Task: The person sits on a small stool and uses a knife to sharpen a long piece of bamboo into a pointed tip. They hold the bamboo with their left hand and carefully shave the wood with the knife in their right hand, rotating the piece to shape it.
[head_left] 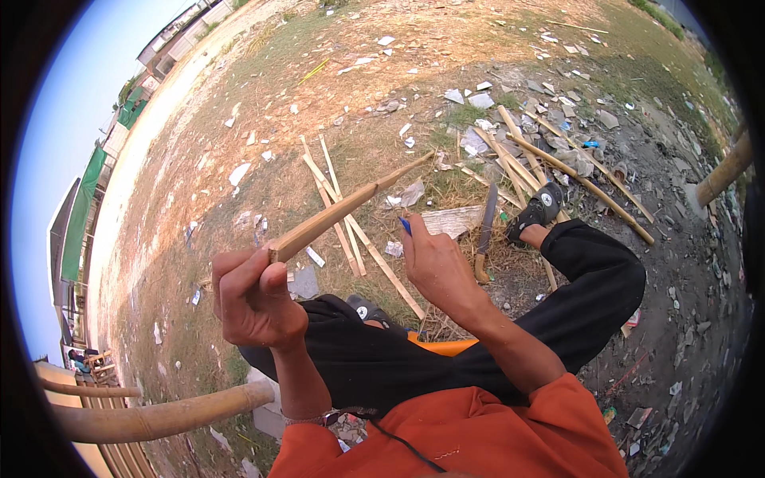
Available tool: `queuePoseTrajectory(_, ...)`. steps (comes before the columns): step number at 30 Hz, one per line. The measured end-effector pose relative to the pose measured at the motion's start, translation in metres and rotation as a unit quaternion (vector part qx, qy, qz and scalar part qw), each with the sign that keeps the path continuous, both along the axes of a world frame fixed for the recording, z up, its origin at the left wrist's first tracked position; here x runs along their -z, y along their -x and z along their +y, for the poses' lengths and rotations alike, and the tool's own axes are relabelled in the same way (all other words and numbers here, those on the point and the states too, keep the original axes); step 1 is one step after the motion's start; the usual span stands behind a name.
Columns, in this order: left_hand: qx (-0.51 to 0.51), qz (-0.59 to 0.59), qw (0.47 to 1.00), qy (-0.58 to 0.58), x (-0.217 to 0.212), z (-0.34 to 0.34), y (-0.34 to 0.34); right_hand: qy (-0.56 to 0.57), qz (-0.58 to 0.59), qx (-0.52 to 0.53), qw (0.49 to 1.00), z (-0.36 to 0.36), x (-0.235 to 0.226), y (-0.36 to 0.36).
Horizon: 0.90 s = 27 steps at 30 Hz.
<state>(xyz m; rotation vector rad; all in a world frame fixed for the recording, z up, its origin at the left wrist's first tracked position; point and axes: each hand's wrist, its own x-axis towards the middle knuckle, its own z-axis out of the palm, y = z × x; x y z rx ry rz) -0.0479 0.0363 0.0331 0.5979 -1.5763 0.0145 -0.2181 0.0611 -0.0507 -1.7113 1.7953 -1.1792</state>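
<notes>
We look down on dry dirt ground (239, 103), patchy grass, littered with pale scraps and debris. Thick bamboo poles (159, 416) run across lower left, another pole end (721, 177) at far right edge. Our legs in black trousers (574, 311) stretch out, one black shoe (538, 209) up near a pile of long bamboo sticks (558, 163) on the ground; orange shirt (470, 438) at the bottom. More split bamboo strips (351, 227) lie crossed in front of us. A big knife (486, 231) lies on the ground by the shoe, blade pointing away, wooden handle toward us. Our left hand (255, 299) is closed tight around the near end of a bamboo stick (343, 211), held up off the ground, slanting up and right, tapering to a thin tip. Our right hand (434, 267) is just right of the stick, not touching it, fingers curled around a small blue item (405, 225), only its tip shows, can't tell what it is.
</notes>
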Motion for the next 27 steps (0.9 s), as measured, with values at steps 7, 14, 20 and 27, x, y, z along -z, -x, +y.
queuePoseTrajectory(7, 0.02, -0.018, 0.999, 0.033, 0.005, -0.001, 0.005, 0.076, -0.028, -0.017, 0.997, -0.002, -0.015, -0.009)
queuePoseTrajectory(14, 0.062, -0.046, 0.996, 0.052, 0.008, 0.003, 0.002, 0.013, -0.03, -0.01, 0.999, -0.007, 0.016, 0.012)
queuePoseTrajectory(20, 0.042, -0.044, 0.996, 0.066, 0.006, -0.003, 0.004, -0.043, 0.062, 0.074, 0.994, -0.056, 0.07, 0.036)
queuePoseTrajectory(27, 0.032, -0.057, 0.996, 0.055, 0.001, -0.005, 0.0, -0.035, 0.017, 0.032, 0.999, -0.031, 0.022, 0.021)
